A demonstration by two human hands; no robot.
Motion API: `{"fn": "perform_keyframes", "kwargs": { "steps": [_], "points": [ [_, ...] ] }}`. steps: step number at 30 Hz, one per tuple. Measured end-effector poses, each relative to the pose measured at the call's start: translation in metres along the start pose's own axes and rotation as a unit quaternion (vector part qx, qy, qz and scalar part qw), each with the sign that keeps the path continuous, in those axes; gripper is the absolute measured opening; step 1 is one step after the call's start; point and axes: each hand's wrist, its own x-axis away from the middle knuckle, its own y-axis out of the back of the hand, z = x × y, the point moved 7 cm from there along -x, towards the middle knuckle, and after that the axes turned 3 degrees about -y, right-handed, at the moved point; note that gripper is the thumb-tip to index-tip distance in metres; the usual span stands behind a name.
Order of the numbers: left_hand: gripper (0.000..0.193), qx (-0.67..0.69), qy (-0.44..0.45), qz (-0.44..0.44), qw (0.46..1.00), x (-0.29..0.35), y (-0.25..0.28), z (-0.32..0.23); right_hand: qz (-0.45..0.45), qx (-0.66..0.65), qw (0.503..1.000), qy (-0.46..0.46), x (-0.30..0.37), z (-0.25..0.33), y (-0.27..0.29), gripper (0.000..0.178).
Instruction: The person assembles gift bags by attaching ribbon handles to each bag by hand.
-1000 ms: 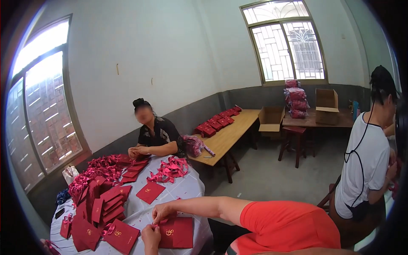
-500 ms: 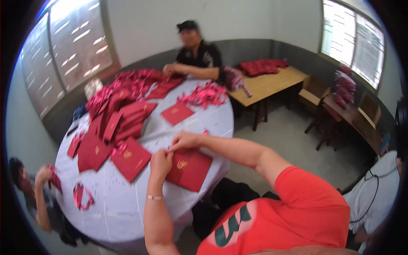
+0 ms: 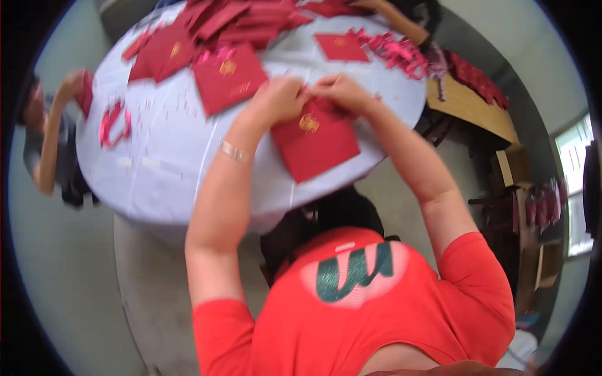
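at far left, a co-worker's raised hand [image 3: 70, 86] gripping a small dark red flat piece [image 3: 84, 95] beside a round table under a white cloth [image 3: 175, 182]. next, on the cloth, a loose loop of glossy pink ribbon [image 3: 115, 125]. toward the back, a heap of flat dark red card-like pouches [image 3: 216, 26], then a square dark red pouch with a pink bow [image 3: 229, 84]. in the middle, the left hand [image 3: 279, 100], fingers closed, pinching a narrow glossy pink ribbon [image 3: 326, 105] at the top edge of a flat dark red pouch with a gold emblem [image 3: 316, 144], on the cloth near the table's edge. close by, the right hand [image 3: 346, 94], likewise closed on the ribbon, exact grip blurred. farther right, a tangle of bright pink ribbons [image 3: 398, 53]
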Motion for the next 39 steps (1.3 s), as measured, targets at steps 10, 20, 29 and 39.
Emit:
{"fn": "perform_keyframes", "kwargs": {
  "steps": [10, 20, 29, 39],
  "points": [
    [0.042, 0.131, -0.019, 0.166, 0.977, 0.003, -0.007, 0.023, 0.042, -0.045, 0.997, -0.056, -0.01, -0.012, -0.003, 0.019],
    [0.04, 0.073, -0.144, -0.041, 0.986, 0.027, 0.049, -0.083, -0.165, -0.189, 0.968, 0.033, -0.013, -0.029, 0.035, 0.016],
    [0.043, -0.378, -0.308, -0.01, 0.873, 0.151, -0.046, -0.13, -0.127, -0.142, 0.982, 0.016, -0.006, -0.012, 0.018, 0.02],
    [0.067, -0.509, -0.322, -0.002, 0.798, 0.203, -0.035, -0.093, -0.134, -0.153, 0.979, 0.015, -0.004, -0.012, 0.017, 0.018]
  ]
}}
